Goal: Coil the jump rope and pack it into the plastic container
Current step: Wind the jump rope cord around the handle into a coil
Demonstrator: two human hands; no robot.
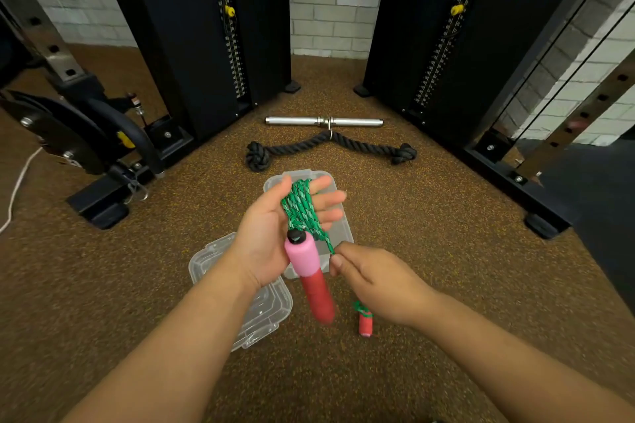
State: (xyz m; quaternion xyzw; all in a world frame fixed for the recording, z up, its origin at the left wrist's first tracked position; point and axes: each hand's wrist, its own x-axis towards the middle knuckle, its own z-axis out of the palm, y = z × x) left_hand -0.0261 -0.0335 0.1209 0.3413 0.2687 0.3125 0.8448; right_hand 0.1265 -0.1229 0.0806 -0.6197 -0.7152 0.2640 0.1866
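The green jump rope [301,206] is wound in several turns around my left hand [271,237], whose fingers are spread and fairly straight. A pink and red handle [311,275] hangs down from the coil beside my left palm. My right hand [374,280] pinches a strand of the rope just right of that handle. The second handle [365,323] dangles below my right hand, near the floor. The clear plastic container [338,227] sits on the floor under my hands. Its clear lid [261,312] lies to the left, partly under my left wrist.
A black knotted rope attachment [330,148] and a chrome bar handle [323,121] lie on the brown speckled floor beyond the container. Black cable-machine columns [192,45] stand left and right, with their bases spreading toward me. A white cord [17,189] runs along the far left.
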